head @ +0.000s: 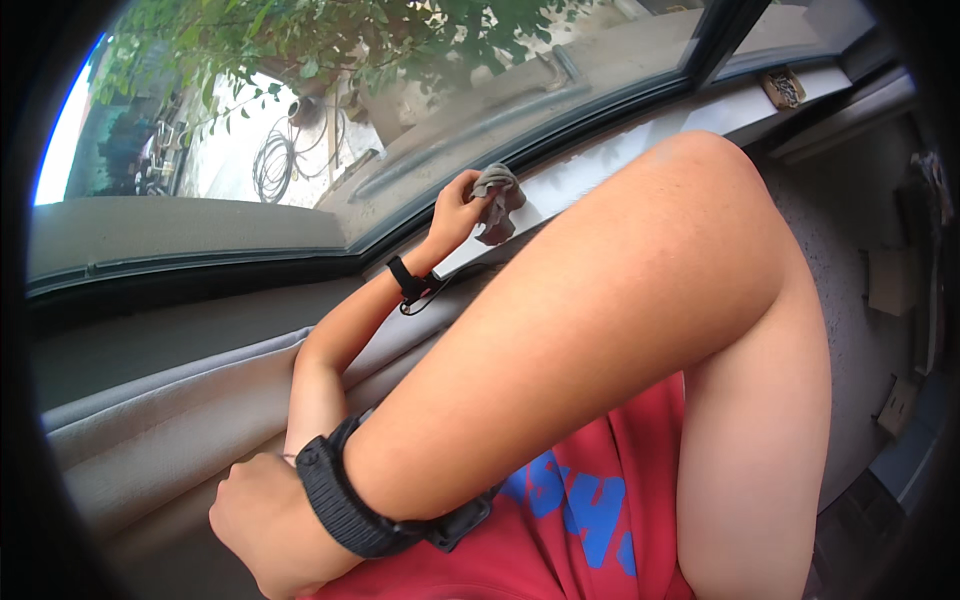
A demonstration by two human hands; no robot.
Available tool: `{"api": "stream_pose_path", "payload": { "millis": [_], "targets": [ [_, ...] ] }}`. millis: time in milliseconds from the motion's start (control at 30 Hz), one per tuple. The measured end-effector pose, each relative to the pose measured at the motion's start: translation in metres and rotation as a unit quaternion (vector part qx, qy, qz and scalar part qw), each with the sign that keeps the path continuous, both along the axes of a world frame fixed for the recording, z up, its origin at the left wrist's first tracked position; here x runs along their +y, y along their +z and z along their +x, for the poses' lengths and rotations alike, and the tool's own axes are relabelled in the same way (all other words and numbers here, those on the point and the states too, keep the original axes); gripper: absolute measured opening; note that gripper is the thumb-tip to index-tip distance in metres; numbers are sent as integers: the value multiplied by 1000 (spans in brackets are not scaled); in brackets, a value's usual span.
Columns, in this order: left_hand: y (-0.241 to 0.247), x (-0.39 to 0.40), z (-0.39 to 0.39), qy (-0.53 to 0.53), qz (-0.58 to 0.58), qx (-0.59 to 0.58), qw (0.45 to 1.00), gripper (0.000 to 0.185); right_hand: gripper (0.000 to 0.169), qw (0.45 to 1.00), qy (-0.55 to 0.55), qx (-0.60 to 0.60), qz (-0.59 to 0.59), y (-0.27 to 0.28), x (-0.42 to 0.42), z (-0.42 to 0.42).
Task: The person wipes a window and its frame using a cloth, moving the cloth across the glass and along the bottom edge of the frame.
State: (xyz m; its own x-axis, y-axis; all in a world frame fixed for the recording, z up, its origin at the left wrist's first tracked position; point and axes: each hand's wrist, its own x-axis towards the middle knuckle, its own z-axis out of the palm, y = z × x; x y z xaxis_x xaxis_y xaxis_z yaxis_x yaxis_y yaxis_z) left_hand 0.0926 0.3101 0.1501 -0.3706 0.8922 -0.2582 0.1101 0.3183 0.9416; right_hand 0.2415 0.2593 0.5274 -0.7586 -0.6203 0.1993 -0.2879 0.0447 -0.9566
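Note:
My left hand pinches a crumpled grey cloth over the white windowsill, close to the dark window frame. A black strap with a thin cable circles my left wrist. My right arm is bent across my chest, its elbow raised over the sill. In the lower left, my right hand is curled beside my left upper arm; its fingers are hidden from view. A wide black band wraps the right wrist. Below the forearm shows my red shirt with blue lettering.
A small open box of metal pieces stands at the sill's far right end. Folded pale fabric runs below the window at left. Outside the glass are leafy branches and a coiled hose or cable. Cardboard boxes sit at right.

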Motion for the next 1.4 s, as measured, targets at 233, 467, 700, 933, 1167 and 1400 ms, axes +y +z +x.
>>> {"api": "stream_pose_path", "payload": {
  "millis": [233,467,700,933,1167,1400],
  "targets": [
    [-1,32,25,-78,-6,15,997,20,34,952,20,279,-125,8,-56,17],
    [-3,63,28,-114,3,-35,993,18,31,957,10,257,-134,-36,3,44],
    [10,59,0,-123,-16,57,991,22,37,930,-121,246,-243,-75,22,53],
    [29,69,-3,-137,-111,51,983,22,31,930,-110,254,-242,-97,26,73],
    [81,77,16,-233,-113,177,950,22,29,959,-13,188,-213,-121,28,60],
    [84,79,17,-194,-66,98,974,24,22,958,-67,265,-87,-122,40,91]
  ]
}}
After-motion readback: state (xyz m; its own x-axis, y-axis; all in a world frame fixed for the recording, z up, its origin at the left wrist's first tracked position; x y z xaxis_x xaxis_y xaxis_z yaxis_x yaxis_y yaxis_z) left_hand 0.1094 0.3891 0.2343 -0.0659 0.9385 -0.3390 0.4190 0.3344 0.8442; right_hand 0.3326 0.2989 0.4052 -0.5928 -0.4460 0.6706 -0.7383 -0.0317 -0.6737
